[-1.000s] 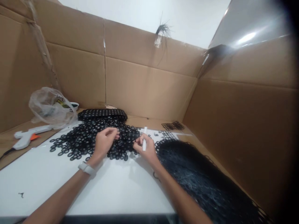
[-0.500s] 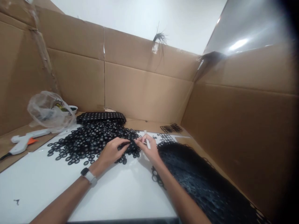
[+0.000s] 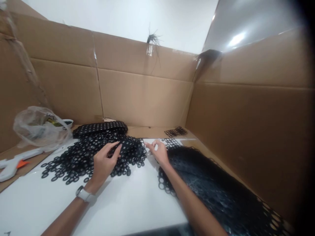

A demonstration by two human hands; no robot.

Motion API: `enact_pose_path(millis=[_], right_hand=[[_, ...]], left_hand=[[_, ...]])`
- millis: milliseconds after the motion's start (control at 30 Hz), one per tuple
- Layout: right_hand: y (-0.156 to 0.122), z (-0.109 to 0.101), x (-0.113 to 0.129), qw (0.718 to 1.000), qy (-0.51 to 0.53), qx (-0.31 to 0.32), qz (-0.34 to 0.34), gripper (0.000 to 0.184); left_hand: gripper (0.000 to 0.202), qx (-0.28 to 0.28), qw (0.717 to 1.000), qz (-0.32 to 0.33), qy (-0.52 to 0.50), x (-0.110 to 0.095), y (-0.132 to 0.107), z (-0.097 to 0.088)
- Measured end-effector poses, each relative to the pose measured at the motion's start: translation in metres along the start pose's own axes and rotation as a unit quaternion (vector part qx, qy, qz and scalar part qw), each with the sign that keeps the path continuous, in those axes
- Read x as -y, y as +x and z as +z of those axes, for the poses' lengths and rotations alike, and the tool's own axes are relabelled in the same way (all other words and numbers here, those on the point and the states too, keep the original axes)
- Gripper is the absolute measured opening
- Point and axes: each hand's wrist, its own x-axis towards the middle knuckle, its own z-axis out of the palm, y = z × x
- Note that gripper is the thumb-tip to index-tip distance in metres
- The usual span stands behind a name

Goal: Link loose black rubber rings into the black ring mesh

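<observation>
My left hand (image 3: 105, 160), with a watch (image 3: 83, 193) on its wrist, is at the right part of a heap of small black rings (image 3: 78, 157). Its thumb and fingertips close on the edge of a dark piece of joined black rings (image 3: 128, 144); the exact grip is partly hidden. Just right of the heap is my right hand (image 3: 159, 154), thumb stretched toward the rings and fingers curled. A short white stick (image 3: 156, 147) shows faintly between those fingers. A gap separates the two hands.
A rolled black ring mesh (image 3: 100, 127) lies behind the heap. On the right spreads a large black ring sheet (image 3: 209, 186); small mesh pieces (image 3: 176, 131) lie beyond it. At left are a glue gun (image 3: 14, 164) and a plastic bag (image 3: 39, 127). Cardboard walls (image 3: 142, 95) surround the white table (image 3: 118, 206).
The hands have moved apart, the left one going left and the right one staying by the heap's right edge. The white stick shows less. The view has shifted to the right.
</observation>
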Motion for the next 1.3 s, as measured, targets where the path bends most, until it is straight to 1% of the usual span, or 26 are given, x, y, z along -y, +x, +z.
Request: enact_pose_path(millis=[67, 133, 200, 300, 367, 433, 533, 567, 600, 633, 667, 733, 767, 867, 933, 967, 1067, 1167, 1300], right_hand=[[0.001, 0.003, -0.004, 0.999, 0.013, 0.014, 0.029, 0.057], [0.002, 0.008, -0.005, 0.997, 0.034, 0.039, 0.056, 0.057], [0.002, 0.011, -0.005, 0.994, 0.051, 0.068, 0.074, 0.058], [0.0, 0.013, -0.005, 0.992, 0.053, 0.095, 0.071, 0.053], [-0.002, 0.014, -0.006, 0.993, 0.045, 0.095, 0.057, 0.049], [-0.004, 0.016, -0.01, 0.994, 0.042, 0.087, 0.043, 0.047], [-0.005, 0.021, -0.014, 0.996, 0.048, 0.074, 0.025, 0.039], [-0.005, 0.022, -0.014, 0.996, 0.05, 0.071, 0.019, 0.036], [-0.005, 0.023, -0.014, 0.996, 0.051, 0.07, 0.011, 0.034], [-0.006, 0.024, -0.012, 0.996, 0.052, 0.071, 0.002, 0.033], [-0.006, 0.024, -0.009, 0.996, 0.052, 0.074, -0.009, 0.031], [-0.007, 0.024, -0.001, 0.995, 0.051, 0.084, -0.035, 0.029], [-0.009, 0.023, 0.003, 0.993, 0.051, 0.091, -0.05, 0.028], [-0.014, 0.022, 0.014, 0.989, 0.049, 0.109, -0.091, 0.024], [-0.017, 0.022, 0.018, 0.985, 0.05, 0.122, -0.111, 0.023], [-0.019, 0.023, 0.019, 0.983, 0.049, 0.128, -0.119, 0.024], [-0.024, 0.024, 0.02, 0.979, 0.035, 0.143, -0.139, 0.025], [-0.027, 0.026, 0.021, 0.978, 0.021, 0.146, -0.15, 0.022], [-0.03, 0.027, 0.023, 0.982, -0.01, 0.127, -0.14, 0.025]], left_hand=[[0.016, 0.01, 0.998, 0.068, 0.012, -0.006, -0.002, -0.002], [0.021, 0.029, 0.989, 0.141, 0.02, -0.009, -0.006, -0.003], [0.03, 0.074, 0.974, 0.212, 0.013, -0.01, -0.011, -0.003], [0.046, 0.166, 0.936, 0.309, -0.014, -0.015, -0.021, 0.001], [0.052, 0.211, 0.909, 0.36, -0.026, -0.022, -0.03, 0.006], [0.053, 0.253, 0.883, 0.395, -0.03, -0.033, -0.038, 0.012], [0.045, 0.343, 0.841, 0.417, -0.047, -0.046, -0.043, 0.016], [0.045, 0.365, 0.831, 0.417, -0.055, -0.047, -0.042, 0.015], [0.044, 0.373, 0.829, 0.412, -0.061, -0.046, -0.038, 0.015], [0.042, 0.367, 0.838, 0.399, -0.065, -0.043, -0.032, 0.013], [0.038, 0.349, 0.856, 0.376, -0.065, -0.038, -0.024, 0.011], [0.029, 0.295, 0.9, 0.315, -0.058, -0.024, -0.005, 0.008], [0.026, 0.271, 0.918, 0.287, -0.041, -0.016, 0.005, 0.007], [0.021, 0.206, 0.952, 0.221, 0.047, 0.003, 0.023, 0.01], [0.022, 0.178, 0.966, 0.166, 0.084, 0.013, 0.024, 0.016], [0.024, 0.171, 0.972, 0.139, 0.085, 0.016, 0.022, 0.019], [0.031, 0.174, 0.98, 0.085, 0.044, 0.023, 0.011, 0.025], [0.033, 0.187, 0.98, 0.066, 0.017, 0.026, 0.002, 0.024], [0.041, 0.194, 0.979, 0.058, 0.032, 0.025, -0.002, 0.018]])
